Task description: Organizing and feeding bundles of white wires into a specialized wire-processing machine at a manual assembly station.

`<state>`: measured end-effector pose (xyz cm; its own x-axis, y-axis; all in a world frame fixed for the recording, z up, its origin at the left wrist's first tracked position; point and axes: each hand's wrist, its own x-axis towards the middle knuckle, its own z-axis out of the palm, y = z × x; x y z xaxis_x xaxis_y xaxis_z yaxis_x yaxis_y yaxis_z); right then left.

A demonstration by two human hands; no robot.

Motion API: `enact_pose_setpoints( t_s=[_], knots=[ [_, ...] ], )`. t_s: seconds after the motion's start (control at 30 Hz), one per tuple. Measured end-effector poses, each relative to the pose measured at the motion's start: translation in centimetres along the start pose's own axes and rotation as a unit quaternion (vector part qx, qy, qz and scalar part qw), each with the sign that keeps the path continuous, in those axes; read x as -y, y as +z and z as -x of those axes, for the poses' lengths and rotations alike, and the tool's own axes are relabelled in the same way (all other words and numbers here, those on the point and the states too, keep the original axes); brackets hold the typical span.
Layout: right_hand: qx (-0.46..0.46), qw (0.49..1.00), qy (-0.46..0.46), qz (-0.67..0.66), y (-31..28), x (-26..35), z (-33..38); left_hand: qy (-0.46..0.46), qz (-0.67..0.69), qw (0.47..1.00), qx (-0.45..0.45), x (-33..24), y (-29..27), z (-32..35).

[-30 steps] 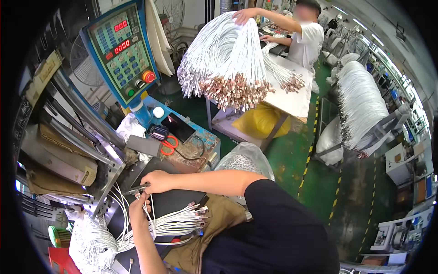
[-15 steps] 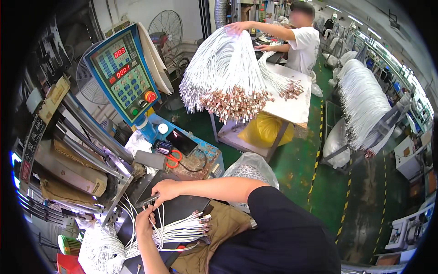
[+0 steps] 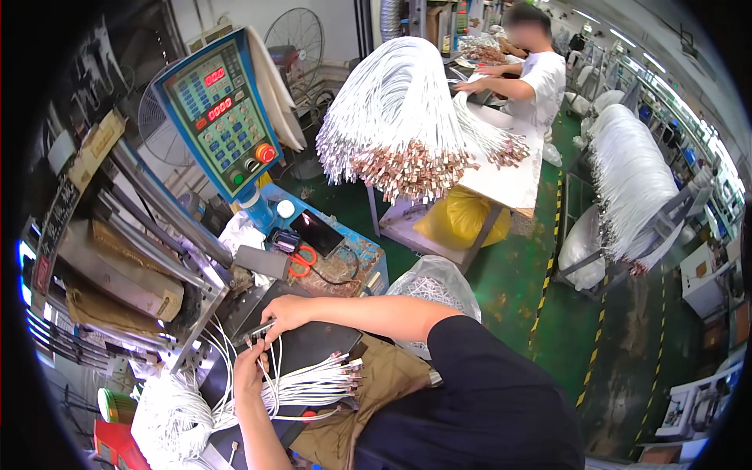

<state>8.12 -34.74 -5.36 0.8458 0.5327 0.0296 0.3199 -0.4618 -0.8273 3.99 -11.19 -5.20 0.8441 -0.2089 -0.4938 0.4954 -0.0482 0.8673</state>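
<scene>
My right hand [image 3: 288, 313] pinches a narrow dark metal bar [image 3: 261, 330] above the black work surface. Just below it, my left hand [image 3: 249, 371] is closed near the bar's lower edge, apparently on a white cable [image 3: 275, 374]; its fingertips are partly hidden. White cables with copper-coloured connector ends [image 3: 317, 382] lie in a bunch beside my left wrist. More cable is heaped in a white coil [image 3: 174, 419] left of my left forearm.
A blue control panel [image 3: 215, 110] with red displays stands at the left by the machine frame [image 3: 207, 301]. Orange scissors [image 3: 302, 262] and a phone [image 3: 317, 233] lie on a blue bench. Beyond, a co-worker [image 3: 540, 78] stands at a table [image 3: 501, 184] with a big cable bundle [image 3: 399, 117].
The co-worker's hand has come off the top of the big cable bundle and down to the table. The panel's red digits have changed. My hands have barely moved.
</scene>
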Motion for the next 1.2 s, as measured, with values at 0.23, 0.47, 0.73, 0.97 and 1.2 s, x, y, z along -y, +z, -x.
enact_pose_setpoints(
  t_s=[0.23, 0.47, 0.73, 0.97, 1.2],
  knots=[
    [0.019, 1.0, 0.012, -0.004, 0.6, 0.1, -1.2, 0.042, 0.057, 0.997, -0.029, 1.4, -1.5, 0.4],
    [0.018, 0.996, 0.023, -0.081, -1.5, -0.7, -0.5, 0.038, -0.026, 0.998, -0.032, 0.3, -1.6, 0.4],
    [0.059, 0.991, 0.057, -0.11, -0.6, 0.0, -0.1, 0.02, -0.059, 0.996, -0.062, -0.1, -0.5, 2.0],
    [0.051, 0.992, 0.078, -0.087, -0.6, 0.4, -0.2, 0.055, -0.1, 0.992, -0.056, 0.6, -0.6, 1.6],
    [0.061, 0.99, 0.093, -0.085, -0.7, 0.8, 0.0, 0.055, -0.103, 0.993, -0.023, 0.6, -1.5, 1.8]
  ],
)
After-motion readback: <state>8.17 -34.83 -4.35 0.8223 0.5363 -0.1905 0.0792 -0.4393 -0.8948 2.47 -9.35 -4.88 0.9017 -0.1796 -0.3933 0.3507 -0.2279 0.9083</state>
